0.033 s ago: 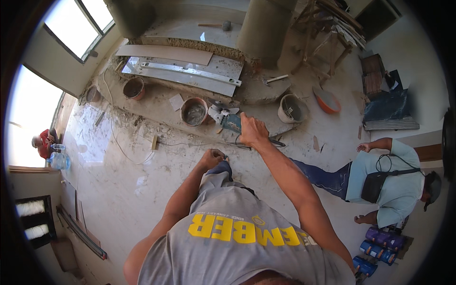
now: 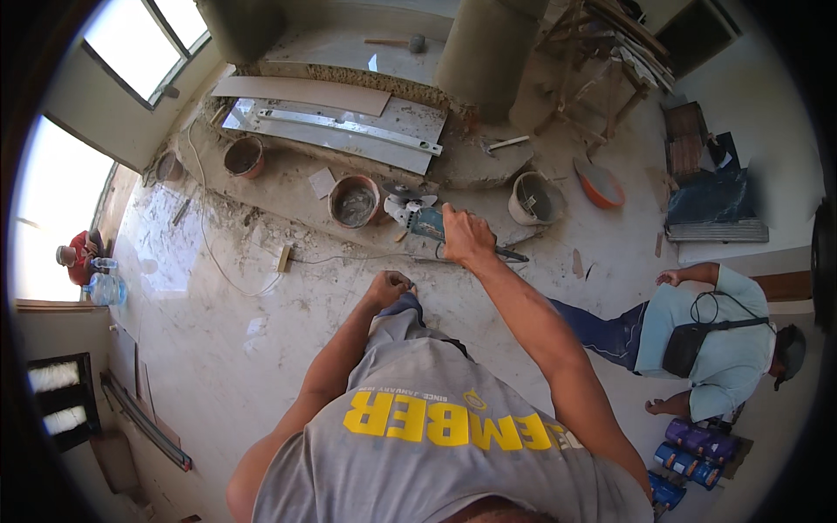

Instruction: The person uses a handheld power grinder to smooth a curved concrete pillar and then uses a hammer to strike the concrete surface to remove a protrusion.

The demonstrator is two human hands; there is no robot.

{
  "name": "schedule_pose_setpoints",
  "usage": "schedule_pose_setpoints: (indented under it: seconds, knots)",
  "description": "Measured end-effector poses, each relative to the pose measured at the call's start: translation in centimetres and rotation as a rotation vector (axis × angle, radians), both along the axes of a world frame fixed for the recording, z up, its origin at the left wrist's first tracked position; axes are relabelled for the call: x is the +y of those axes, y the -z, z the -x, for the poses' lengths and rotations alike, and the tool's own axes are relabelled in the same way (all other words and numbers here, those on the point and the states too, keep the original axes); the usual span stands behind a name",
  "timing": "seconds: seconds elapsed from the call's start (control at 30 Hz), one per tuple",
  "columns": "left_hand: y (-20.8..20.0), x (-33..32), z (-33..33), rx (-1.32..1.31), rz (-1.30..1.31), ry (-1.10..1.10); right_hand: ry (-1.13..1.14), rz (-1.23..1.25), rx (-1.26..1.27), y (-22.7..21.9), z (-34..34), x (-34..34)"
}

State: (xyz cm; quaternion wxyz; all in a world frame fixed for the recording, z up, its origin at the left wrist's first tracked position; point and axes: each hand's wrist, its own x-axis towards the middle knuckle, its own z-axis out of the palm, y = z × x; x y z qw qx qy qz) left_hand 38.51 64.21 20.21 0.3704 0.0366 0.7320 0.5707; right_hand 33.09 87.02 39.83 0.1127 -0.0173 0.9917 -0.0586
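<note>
Angle grinder (image 2: pixel 426 223); right hand (image 2: pixel 468 235) outstretched, gripping it; left hand (image 2: pixel 390 288) half-curled, contents unclear

You get daylight from blown-out windows (image 2: pixel 65 209) left of the spirit level (image 2: pixel 349 129), glaring off the floor (image 2: pixel 164 261) below and left of it. Right of the level, the timber (image 2: pixel 626 30) looks dimmer to you; fisheye curvature bends the outer edges.

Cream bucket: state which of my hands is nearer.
Right: the right hand is lower left of the cream bucket in view; the left hand is farther that way.
</note>
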Motion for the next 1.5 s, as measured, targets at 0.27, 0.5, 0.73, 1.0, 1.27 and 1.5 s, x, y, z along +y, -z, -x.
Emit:
schedule_pose_setpoints:
  seconds: [0.27, 0.5, 0.73, 1.0, 1.27, 1.5]
  knots:
    - [2.2, 8.9, -1.0, 0.204, 0.334, -0.186, -0.131, -0.052, -0.191, 0.2, 4.8, 9.9]
    - [2.4, 15.3, -0.1, 0.355, 0.616, -0.191, -0.035, 0.204, -0.219, -3.4, 4.6, 18.1]
    - [6.6, 27.3, -5.5, 0.266, 0.745, -0.001, -0.023, 0.695, -0.255, -12.5, 2.7, 26.6]
    - [8.6, 32.6, -6.4, 0.174, 0.843, 0.03, 0.249, 1.033, -0.027, -21.3, -0.9, 40.3]
    - [5.8, 24.7, -10.5, 0.401, 0.552, -0.359, 0.334, 1.166, 0.323, -25.4, -1.4, 49.9]
    - [-2.9, 24.5, -13.1, 0.448, 0.517, -0.729, 0.147, 0.88, 0.081, -21.7, 6.5, 49.8]
